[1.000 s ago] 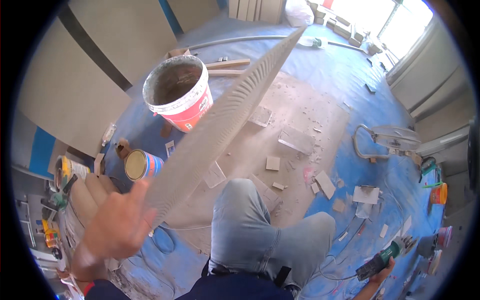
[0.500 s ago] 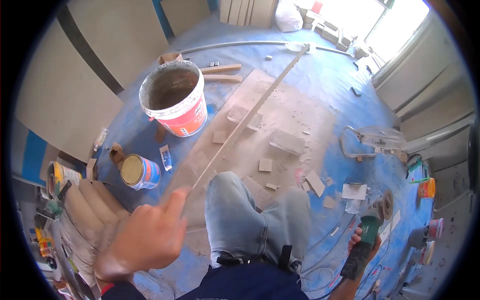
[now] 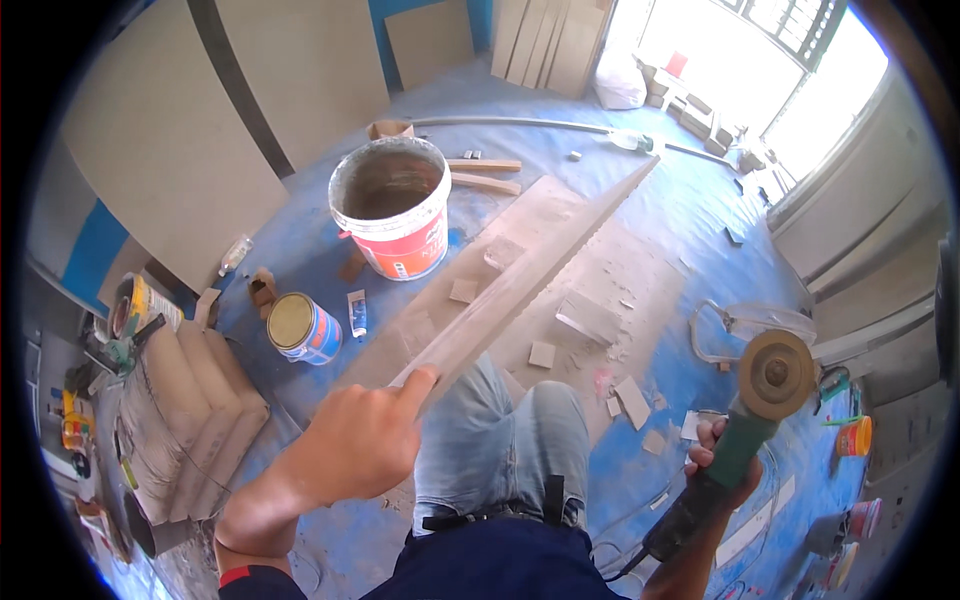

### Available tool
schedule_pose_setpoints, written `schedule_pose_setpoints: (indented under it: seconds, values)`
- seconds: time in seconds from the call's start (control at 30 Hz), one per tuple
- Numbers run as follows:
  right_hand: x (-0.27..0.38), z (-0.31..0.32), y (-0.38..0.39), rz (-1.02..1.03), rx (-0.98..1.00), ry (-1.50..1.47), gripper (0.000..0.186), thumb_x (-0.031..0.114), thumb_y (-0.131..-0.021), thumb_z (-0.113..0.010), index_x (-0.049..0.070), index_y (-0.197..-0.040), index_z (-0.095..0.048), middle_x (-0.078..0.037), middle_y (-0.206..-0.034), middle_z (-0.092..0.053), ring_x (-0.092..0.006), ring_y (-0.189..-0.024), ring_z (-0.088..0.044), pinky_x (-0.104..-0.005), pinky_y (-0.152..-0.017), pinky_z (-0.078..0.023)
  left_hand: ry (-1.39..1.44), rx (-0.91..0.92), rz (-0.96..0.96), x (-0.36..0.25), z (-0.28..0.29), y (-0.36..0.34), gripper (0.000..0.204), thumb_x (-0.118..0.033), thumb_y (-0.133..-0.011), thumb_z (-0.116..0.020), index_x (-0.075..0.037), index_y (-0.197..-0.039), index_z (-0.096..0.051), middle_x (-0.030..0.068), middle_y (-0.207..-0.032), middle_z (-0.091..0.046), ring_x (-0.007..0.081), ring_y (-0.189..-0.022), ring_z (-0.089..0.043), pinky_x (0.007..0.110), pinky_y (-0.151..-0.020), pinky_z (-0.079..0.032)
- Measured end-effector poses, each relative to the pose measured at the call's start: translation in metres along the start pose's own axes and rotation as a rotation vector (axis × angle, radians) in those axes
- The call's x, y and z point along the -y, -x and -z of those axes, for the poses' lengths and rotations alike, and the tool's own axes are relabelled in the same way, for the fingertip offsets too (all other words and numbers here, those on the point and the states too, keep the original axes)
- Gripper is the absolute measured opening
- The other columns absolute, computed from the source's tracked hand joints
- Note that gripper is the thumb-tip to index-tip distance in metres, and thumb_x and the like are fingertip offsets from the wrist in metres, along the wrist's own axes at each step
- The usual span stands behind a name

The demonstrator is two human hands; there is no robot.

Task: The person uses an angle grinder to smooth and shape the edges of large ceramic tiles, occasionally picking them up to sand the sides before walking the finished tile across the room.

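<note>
My left hand [image 3: 362, 440] is closed around the near end of a long, flat, pale strip [image 3: 535, 270] that looks like tile or board. The strip slants up and away to the right, with dust on its face and a rough edge. Low at the right, my right hand [image 3: 708, 447] grips the green body of an angle grinder [image 3: 738, 448]. A round brown disc [image 3: 776, 375] on the grinder points upward, apart from the strip. Whether the disc is spinning, I cannot tell. My knees [image 3: 500, 425] are beneath the strip's near end.
Beyond the strip stands a white and red bucket [image 3: 402, 235], with a round tin [image 3: 310, 335] and a tube [image 3: 357, 313] nearer. Cut tile pieces [image 3: 590, 317] lie on a dusty board over blue sheeting. Stacked bags [image 3: 190, 420] sit left; large panels [image 3: 170, 110] lean behind.
The strip has turned from nearly edge-on to show more of its face. My right hand has lifted the grinder, and its disc now faces me more squarely. The view has shifted.
</note>
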State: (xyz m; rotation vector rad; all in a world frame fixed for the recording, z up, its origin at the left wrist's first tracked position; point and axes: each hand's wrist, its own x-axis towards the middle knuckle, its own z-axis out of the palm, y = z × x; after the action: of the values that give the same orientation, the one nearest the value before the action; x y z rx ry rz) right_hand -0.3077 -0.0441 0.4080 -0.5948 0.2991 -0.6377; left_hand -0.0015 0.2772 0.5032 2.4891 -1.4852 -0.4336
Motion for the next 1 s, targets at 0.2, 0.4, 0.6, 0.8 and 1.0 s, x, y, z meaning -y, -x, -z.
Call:
schedule_pose_setpoints:
  seconds: [0.2,0.4,0.6,0.8,1.0]
  values:
    - [-0.017,-0.028,-0.036,-0.162,0.321,-0.019,0.076,0.044,-0.091,-0.063,-0.008,-0.138,-0.032,-0.021,-0.121,-0.049,-0.0321,-0.091,-0.064,-0.0466,-0.078,-0.058,0.018,-0.029,-0.019,0.008,0.005,-0.002,0.049,-0.014,-0.088,-0.061,0.0,-0.133,-0.049,0.0211,-0.097,-0.065,0.0401,-0.065,-0.059,0.049,-0.062,-0.046]
    - [-0.037,-0.073,-0.057,-0.147,0.211,0.103,0.073,0.038,-0.079,-0.068,-0.009,-0.13,-0.044,-0.022,-0.108,-0.061,-0.0329,-0.084,-0.068,-0.0436,-0.071,-0.059,0.1,-0.038,0.157,0.038,0.028,-0.006,0.05,-0.023,-0.09,-0.06,-0.006,-0.136,-0.049,0.0258,-0.091,-0.065,0.0434,-0.076,-0.062,0.049,-0.073,-0.048]
    - [-0.068,-0.135,-0.104,-0.134,0.407,0.212,0.066,0.028,-0.071,-0.069,-0.011,-0.121,-0.052,-0.022,-0.106,-0.062,-0.0342,-0.087,-0.067,-0.0434,-0.075,-0.058,0.156,-0.061,0.136,0.047,0.042,-0.008,0.046,-0.023,-0.09,-0.059,-0.007,-0.131,-0.05,0.0252,-0.086,-0.066,0.0435,-0.08,-0.065,0.05,-0.074,-0.049]
    - [-0.109,-0.218,-0.143,-0.191,0.538,0.197,0.056,0.017,-0.074,-0.065,-0.008,-0.124,-0.053,-0.02,-0.108,-0.063,-0.0323,-0.092,-0.067,-0.042,-0.079,-0.057,0.05,-0.17,0.099,0.035,0.036,-0.002,0.037,-0.025,-0.087,-0.067,-0.006,-0.118,-0.059,0.0214,-0.082,-0.068,0.0411,-0.079,-0.067,0.047,-0.07,-0.051]
    - [-0.138,-0.247,-0.16,-0.2,0.64,0.216,0.046,0.02,-0.078,-0.062,-0.007,-0.115,-0.06,-0.019,-0.097,-0.066,-0.0261,-0.085,-0.065,-0.0346,-0.075,-0.051,-0.016,-0.209,0.2,0.028,0.035,0.01,0.037,-0.028,-0.085,-0.075,-0.007,-0.113,-0.063,0.0157,-0.081,-0.071,0.037,-0.077,-0.069,0.043,-0.07,-0.053]
